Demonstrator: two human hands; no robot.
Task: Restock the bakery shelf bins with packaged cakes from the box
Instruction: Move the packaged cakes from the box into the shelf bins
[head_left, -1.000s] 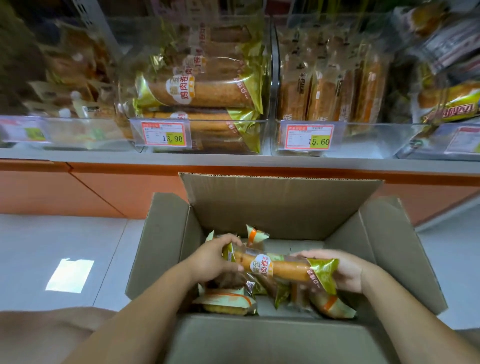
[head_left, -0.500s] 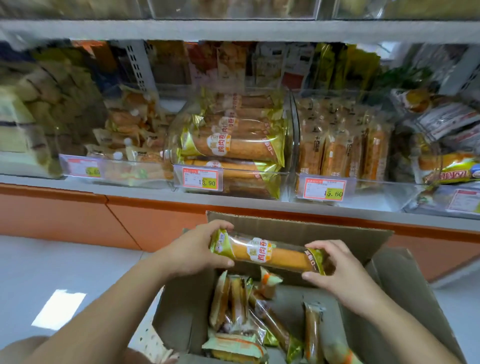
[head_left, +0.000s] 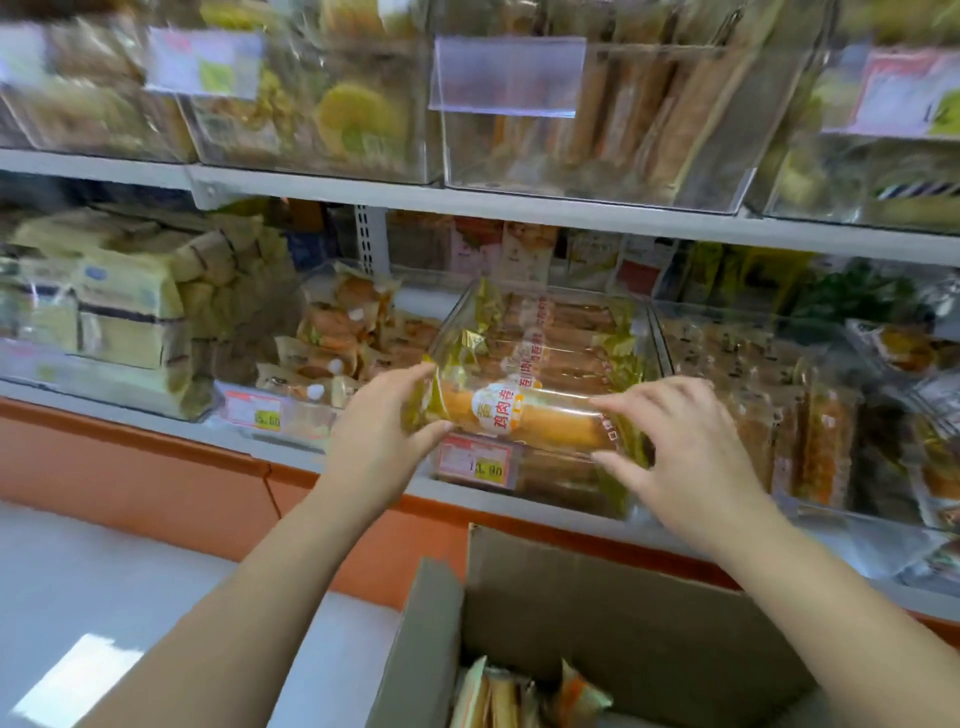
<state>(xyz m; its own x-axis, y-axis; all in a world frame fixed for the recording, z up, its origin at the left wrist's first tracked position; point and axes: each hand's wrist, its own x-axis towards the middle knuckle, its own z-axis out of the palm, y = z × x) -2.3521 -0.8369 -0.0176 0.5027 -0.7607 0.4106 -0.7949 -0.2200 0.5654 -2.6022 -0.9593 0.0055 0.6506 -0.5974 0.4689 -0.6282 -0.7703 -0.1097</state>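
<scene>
I hold a long packaged cake (head_left: 524, 415) in a clear wrapper with gold-green ends, level, just in front of the clear shelf bin (head_left: 641, 332) that holds several of the same cakes. My left hand (head_left: 382, 415) grips its left end. My right hand (head_left: 675, 447) pinches its right end with the other fingers spread. Below me stands the open cardboard box (head_left: 597, 613), with several wrapped cakes (head_left: 524, 696) showing at its bottom edge.
A red price tag (head_left: 470, 462) hangs on the bin's front. Clear bins of other wrapped baked goods stand left (head_left: 337, 343) and right (head_left: 810, 415). An upper shelf (head_left: 519, 210) carries more bins. An orange base panel (head_left: 156, 478) runs under the shelf, above a pale floor.
Both hands lifted the cake out of the box and up to the front of the matching bin. My view tilted upward, so the upper shelf now shows and most of the box has dropped out of sight.
</scene>
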